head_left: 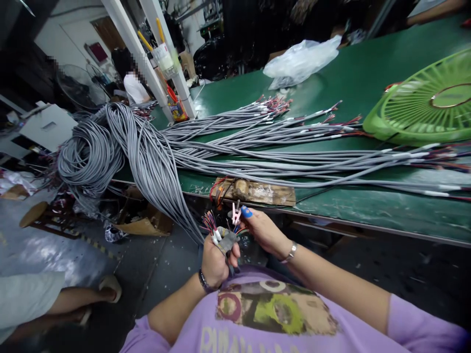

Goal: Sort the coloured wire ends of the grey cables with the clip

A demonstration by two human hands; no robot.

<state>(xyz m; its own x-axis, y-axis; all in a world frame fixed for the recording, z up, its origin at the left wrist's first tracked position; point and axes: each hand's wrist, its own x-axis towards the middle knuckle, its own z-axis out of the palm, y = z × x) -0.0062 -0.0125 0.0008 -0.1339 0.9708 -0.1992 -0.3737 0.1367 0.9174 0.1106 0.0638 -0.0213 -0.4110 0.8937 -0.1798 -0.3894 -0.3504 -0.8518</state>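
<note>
My left hand is closed around the ends of a bundle of grey cables. White sleeves and thin coloured wires stick up out of that fist, beside a grey cloth-like patch. My right hand, with blue tape on one fingertip, pinches near a few coloured wires that run across from the left hand; the fingertips are partly hidden. Right by the taped fingertip is a pink clip, below a small metal part at the bench edge.
Rows of grey cables lie along the green bench. A wooden board sits at its edge. A green fan and a plastic bag are farther off. Coiled cables hang left. A person's legs show lower left.
</note>
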